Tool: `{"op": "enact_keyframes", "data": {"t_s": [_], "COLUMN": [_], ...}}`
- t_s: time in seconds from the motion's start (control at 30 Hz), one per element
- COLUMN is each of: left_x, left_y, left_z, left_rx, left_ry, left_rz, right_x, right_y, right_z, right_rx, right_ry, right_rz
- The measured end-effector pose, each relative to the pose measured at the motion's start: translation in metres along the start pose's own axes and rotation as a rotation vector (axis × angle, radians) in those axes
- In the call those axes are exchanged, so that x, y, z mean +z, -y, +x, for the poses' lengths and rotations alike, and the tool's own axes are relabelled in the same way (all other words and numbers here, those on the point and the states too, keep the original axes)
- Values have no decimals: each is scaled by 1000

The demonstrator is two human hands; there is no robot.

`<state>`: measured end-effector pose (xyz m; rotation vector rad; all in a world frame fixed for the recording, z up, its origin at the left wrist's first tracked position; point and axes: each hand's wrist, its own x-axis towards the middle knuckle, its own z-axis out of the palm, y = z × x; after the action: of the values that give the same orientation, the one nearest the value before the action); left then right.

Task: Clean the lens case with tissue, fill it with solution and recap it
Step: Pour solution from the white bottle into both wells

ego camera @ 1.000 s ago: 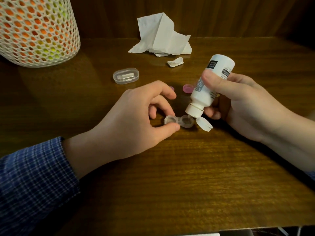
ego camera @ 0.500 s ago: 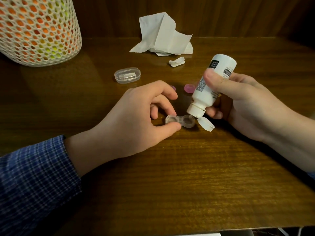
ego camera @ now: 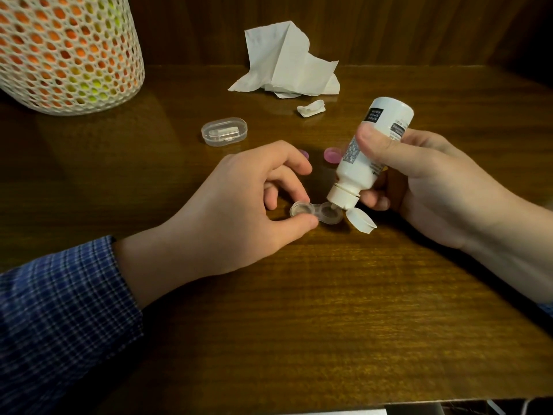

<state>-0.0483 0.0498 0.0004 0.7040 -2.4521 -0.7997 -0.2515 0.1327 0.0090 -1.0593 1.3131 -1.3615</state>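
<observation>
Filling in progress, by the look of it. Lens case [ego camera: 315,213] lies uncapped on the tabletop [ego camera: 329,310], about midway between its back and front edges. Left hand [ego camera: 239,205] pinches the left well between thumb and curled fingers [ego camera: 294,193] — evidently to stop the light case sliding under the nozzle. Right hand [ego camera: 419,187] wraps the upturned bottle [ego camera: 371,154], thumb pressed to its side, nozzle over the right well; the flip lid [ego camera: 360,220] hangs clear beside the case. Whether solution flows cannot be told. Two pink caps [ego camera: 332,154] wait just behind the case, within reach for recapping. Tissue [ego camera: 287,64] lies near the back edge. Front half of the tabletop offers open room — the back is more crowded.
</observation>
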Motion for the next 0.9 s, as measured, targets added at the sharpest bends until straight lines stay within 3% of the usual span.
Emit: {"op": "enact_keyframes", "data": {"t_s": [0.53,0.73,0.9], "left_x": [0,-1,0], "left_y": [-1,-1,-2], "left_z": [0,-1,-1], "left_rx": [-6,0,-8], "left_ry": [11,10,10], "left_rz": [-7,-17,-21], "right_x": [-3,-4,-2], "right_y": [0,8,4], "right_z": [0,2,2], "right_rx": [0,109,93], "right_ry": [-7,-12,18], "right_rz": [-33,88,-20]}}
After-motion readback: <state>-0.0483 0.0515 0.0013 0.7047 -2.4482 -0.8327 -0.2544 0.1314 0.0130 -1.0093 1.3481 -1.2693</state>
